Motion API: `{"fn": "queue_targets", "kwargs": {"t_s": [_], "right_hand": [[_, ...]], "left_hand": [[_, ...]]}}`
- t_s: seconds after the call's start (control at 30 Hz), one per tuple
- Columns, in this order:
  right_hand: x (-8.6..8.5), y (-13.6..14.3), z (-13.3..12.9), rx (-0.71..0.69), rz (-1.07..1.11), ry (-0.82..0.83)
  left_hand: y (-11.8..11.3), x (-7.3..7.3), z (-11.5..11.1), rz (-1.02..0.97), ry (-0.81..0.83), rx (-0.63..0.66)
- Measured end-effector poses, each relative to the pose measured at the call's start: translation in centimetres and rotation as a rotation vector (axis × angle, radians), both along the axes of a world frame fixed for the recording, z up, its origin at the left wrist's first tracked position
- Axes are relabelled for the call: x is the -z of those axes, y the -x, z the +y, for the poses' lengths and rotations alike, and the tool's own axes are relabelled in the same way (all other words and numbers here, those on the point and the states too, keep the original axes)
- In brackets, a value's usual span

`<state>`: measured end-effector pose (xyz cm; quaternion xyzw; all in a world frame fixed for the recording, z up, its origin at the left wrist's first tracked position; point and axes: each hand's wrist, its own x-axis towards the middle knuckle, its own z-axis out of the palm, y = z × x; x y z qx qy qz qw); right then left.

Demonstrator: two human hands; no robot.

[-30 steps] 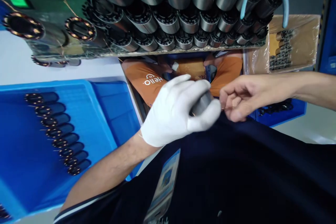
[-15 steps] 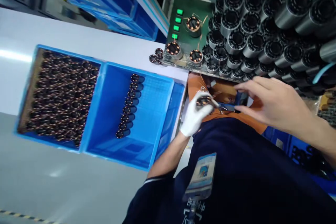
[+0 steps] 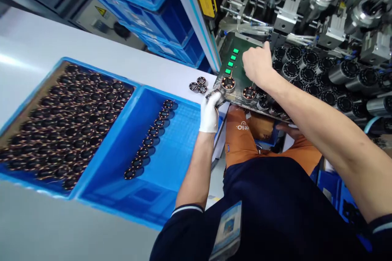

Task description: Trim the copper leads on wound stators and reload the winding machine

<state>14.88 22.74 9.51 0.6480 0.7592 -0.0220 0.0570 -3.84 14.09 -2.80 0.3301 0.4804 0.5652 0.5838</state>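
My left hand [image 3: 210, 110], in a white glove, is closed on a copper-wound motor stator [image 3: 214, 96] at the left front corner of the green panel [image 3: 241, 45]. My bare right hand [image 3: 259, 63] reaches across to the panel, its fingers curled down and hiding whatever is under them. It covers the spot where a wound stator stood. Beside my left hand another wound stator [image 3: 228, 84] stands upright on the panel. A further stator [image 3: 249, 93] stands at the front edge, below my right hand.
Several green-lit buttons [image 3: 233, 57] line the panel. Rows of metal-cased stators [image 3: 308, 74] stand to the right, before machine fixtures [image 3: 286, 18]. Left are a blue bin [image 3: 171, 159] holding one row of stators and a full bin [image 3: 65, 58]. Loose stators [image 3: 201, 89] lie on the white table.
My left hand has carried its stator up and left to the panel's corner. My right hand has moved from above my lap onto the green panel. The view has shifted, showing more machine.
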Motion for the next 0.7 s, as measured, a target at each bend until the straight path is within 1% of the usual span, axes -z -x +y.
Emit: {"fn": "queue_targets", "kwargs": {"t_s": [0.03, 0.1, 0.17, 0.2, 0.23, 0.27, 0.3, 0.33, 0.4, 0.47, 0.53, 0.57, 0.6, 0.63, 0.67, 0.7], "right_hand": [[-1.2, -0.7, -1.0, 0.022, -0.004, -0.009], [-3.9, -2.5, -3.8, -0.022, 0.094, -0.068], [-6.0, -4.6, -7.6, -0.089, 0.313, -0.133], [-6.6, -5.7, -9.8, -0.123, 0.443, -0.133], [-6.9, -6.7, -12.2, -0.171, 0.565, -0.101], [-6.8, -7.5, -14.6, -0.226, 0.675, -0.073], [-6.3, -8.0, -17.0, -0.268, 0.758, -0.036], [-5.5, -8.4, -19.3, -0.295, 0.826, 0.0], [-3.1, -8.7, -23.5, -0.276, 0.903, 0.101], [-0.5, -8.7, -26.7, -0.232, 0.958, 0.182], [1.6, -9.1, -29.0, -0.189, 0.979, 0.214], [2.2, -9.5, -29.9, -0.166, 0.974, 0.212], [2.4, -10.0, -30.5, -0.143, 0.96, 0.2], [2.3, -10.7, -31.1, -0.124, 0.941, 0.184], [1.9, -11.4, -31.5, -0.114, 0.919, 0.166], [1.2, -12.2, -31.8, -0.116, 0.894, 0.143]], "left_hand": [[-0.4, 0.2, -0.1, 0.01, -0.007, 0.016], [-0.9, 0.3, -0.7, 0.048, -0.029, 0.054], [-1.3, 0.0, -1.1, 0.097, -0.069, 0.073], [-1.4, -0.3, -1.2, 0.14, -0.103, 0.067], [-1.4, -0.5, -1.1, 0.2, -0.144, 0.051], [-1.4, -0.6, -0.7, 0.261, -0.186, 0.028], [-1.4, -0.7, -0.1, 0.334, -0.225, 0.005], [-1.5, -0.6, 0.7, 0.424, -0.26, -0.014], [-1.5, -0.1, 2.6, 0.628, -0.305, -0.017], [-1.4, 0.6, 4.1, 0.807, -0.326, 0.034], [-1.0, 0.7, 4.5, 0.926, -0.349, 0.074], [-0.9, 0.4, 4.0, 0.96, -0.375, 0.068], [-0.8, -0.2, 3.0, 0.98, -0.422, 0.034], [-1.0, -1.1, 1.5, 0.988, -0.483, -0.001], [-1.3, -2.2, -0.4, 0.976, -0.543, -0.009], [-1.9, -3.5, -2.6, 0.934, -0.603, 0.017]]}}
